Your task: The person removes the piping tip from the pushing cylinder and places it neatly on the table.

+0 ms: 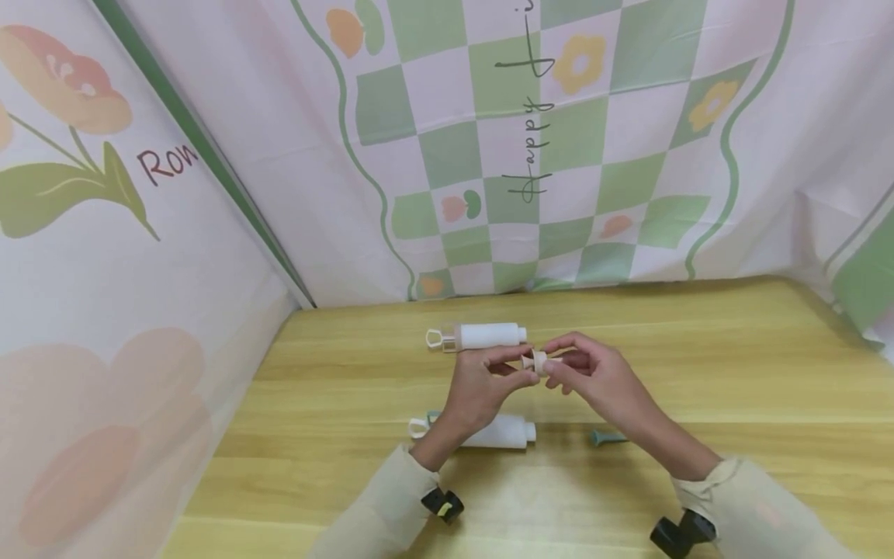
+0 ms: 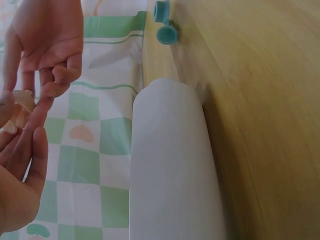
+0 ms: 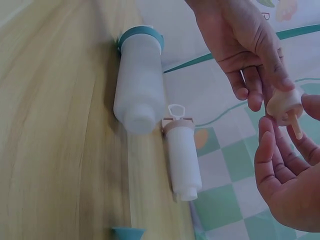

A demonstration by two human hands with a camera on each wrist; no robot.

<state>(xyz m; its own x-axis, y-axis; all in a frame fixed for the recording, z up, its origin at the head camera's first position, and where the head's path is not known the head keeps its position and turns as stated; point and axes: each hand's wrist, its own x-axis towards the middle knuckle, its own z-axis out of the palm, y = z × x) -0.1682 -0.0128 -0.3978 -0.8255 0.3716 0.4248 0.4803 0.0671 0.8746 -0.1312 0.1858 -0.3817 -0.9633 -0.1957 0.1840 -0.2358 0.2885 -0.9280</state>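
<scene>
Above the table, both hands meet at a small cream nozzle-like piece (image 1: 536, 362), with a flared end and a thin spout (image 3: 297, 127). My left hand (image 1: 478, 388) pinches the flared side between thumb and fingers. From the other side, my right hand (image 1: 594, 374) grips the piece with thumb and index finger, its other fingers loosely bent. Fingers partly hide the piece. Below the left forearm lies a white cylinder (image 1: 499, 432) with a teal collar (image 3: 142, 34) and a ring handle. A slimmer white cylinder (image 1: 489, 335) with a pinkish collar lies behind the hands.
A teal flared piece (image 1: 608, 437) lies on the wooden table (image 1: 335, 466) under the right forearm. Patterned cloth (image 1: 573, 155) hangs along the back edge, and another printed cloth (image 1: 140, 295) stands at the left. Both wrists carry black cameras (image 1: 443, 505).
</scene>
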